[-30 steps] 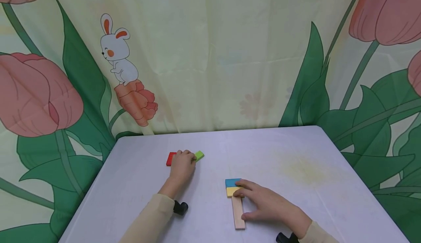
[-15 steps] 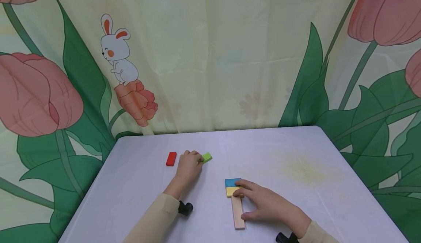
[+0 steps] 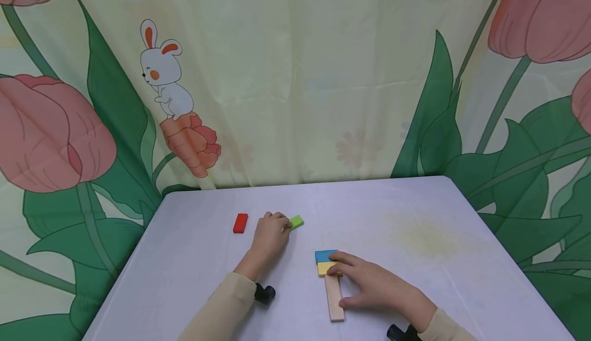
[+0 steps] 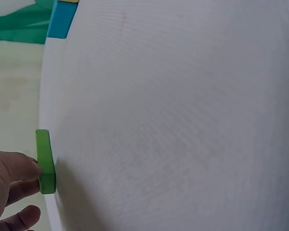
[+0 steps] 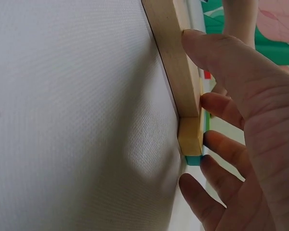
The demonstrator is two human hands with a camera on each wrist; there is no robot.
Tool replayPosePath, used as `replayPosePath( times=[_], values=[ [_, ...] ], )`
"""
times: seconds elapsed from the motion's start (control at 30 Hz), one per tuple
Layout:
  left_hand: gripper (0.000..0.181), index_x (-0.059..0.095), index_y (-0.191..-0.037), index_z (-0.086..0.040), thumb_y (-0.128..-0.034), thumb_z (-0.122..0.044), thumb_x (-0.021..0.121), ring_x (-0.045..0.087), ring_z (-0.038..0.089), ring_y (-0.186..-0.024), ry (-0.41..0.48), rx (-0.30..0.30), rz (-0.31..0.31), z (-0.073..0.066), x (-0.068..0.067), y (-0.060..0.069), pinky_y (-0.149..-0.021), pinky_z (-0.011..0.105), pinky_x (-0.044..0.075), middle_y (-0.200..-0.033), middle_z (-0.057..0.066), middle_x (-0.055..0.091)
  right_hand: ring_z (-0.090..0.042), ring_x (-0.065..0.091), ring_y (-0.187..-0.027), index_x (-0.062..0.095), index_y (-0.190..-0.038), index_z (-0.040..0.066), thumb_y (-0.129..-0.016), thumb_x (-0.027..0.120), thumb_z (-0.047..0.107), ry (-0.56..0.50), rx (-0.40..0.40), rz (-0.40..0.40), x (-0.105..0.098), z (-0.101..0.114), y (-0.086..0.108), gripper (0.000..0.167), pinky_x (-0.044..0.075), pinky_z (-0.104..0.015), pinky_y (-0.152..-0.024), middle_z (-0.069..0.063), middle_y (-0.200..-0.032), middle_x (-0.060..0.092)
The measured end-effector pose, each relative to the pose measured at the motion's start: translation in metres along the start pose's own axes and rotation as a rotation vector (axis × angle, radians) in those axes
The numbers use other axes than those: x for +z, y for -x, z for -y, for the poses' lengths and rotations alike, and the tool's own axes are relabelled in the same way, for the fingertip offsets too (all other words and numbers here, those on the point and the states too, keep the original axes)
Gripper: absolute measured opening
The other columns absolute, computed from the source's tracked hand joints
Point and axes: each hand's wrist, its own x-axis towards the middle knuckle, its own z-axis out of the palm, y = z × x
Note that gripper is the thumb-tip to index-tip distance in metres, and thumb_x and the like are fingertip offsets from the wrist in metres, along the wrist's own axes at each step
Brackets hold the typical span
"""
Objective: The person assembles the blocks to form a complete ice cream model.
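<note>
Left of centre in the head view, my left hand (image 3: 269, 238) pinches a green block (image 3: 297, 222), which sticks out to the right of the fingers. The left wrist view shows the thumb and a finger of that hand (image 4: 12, 180) on the green block (image 4: 45, 161). A blue block (image 3: 324, 256) and a yellow block (image 3: 324, 268) lie side by side, with a long plain wooden block (image 3: 334, 300) in front. My right hand (image 3: 383, 287) rests on them with relaxed, spread fingers; its thumb touches the wooden block (image 5: 176, 62).
A red block (image 3: 240, 223) lies on the white table (image 3: 194, 259), left of my left hand. Behind the table's far edge hangs a curtain (image 3: 295, 74) printed with tulips and a rabbit.
My left hand has moved to the right with the green block, uncovering the whole red block. My right hand and the blocks under it look unmoved.
</note>
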Motion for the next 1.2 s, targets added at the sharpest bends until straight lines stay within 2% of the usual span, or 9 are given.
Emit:
replayPosePath(
  times=[0.57, 0.87, 1.2],
  values=[
    [0.011, 0.082, -0.100, -0.014, -0.0905, -0.012, 0.078, 0.063, 0.024, -0.099, 0.026, 0.007, -0.010, -0.002, 0.002, -0.001, -0.086, 0.039, 0.052, -0.109, 0.002, 0.076, -0.022, 0.051, -0.141, 0.060, -0.133, 0.041, -0.084, 0.080, 0.055, -0.012, -0.003, 0.015, -0.002, -0.005, -0.002, 0.054, 0.049, -0.045, -0.110, 0.008, -0.162, 0.040],
    [0.011, 0.082, -0.101, -0.015, -0.0906, -0.014, 0.079, 0.062, 0.022, -0.101, 0.043, 0.006, 0.019, -0.016, 0.004, -0.002, -0.087, 0.039, 0.054, -0.111, 0.001, 0.075, -0.023, 0.053, -0.139, 0.061, -0.132, 0.040, -0.085, 0.079, 0.056, -0.018, -0.033, -0.008, -0.003, -0.002, -0.001, 0.053, 0.051, -0.043, -0.108, 0.007, -0.161, 0.042],
    [0.010, 0.082, -0.101, -0.018, -0.0927, -0.016, 0.077, 0.063, 0.021, -0.103, 0.043, 0.031, 0.042, -0.034, 0.011, -0.006, -0.088, 0.039, 0.053, -0.112, -0.002, 0.076, -0.022, 0.052, -0.141, 0.061, -0.132, 0.041, -0.085, 0.080, 0.055, -0.005, -0.010, -0.006, -0.002, -0.003, 0.000, 0.053, 0.049, -0.043, -0.110, 0.008, -0.161, 0.041]
  ],
)
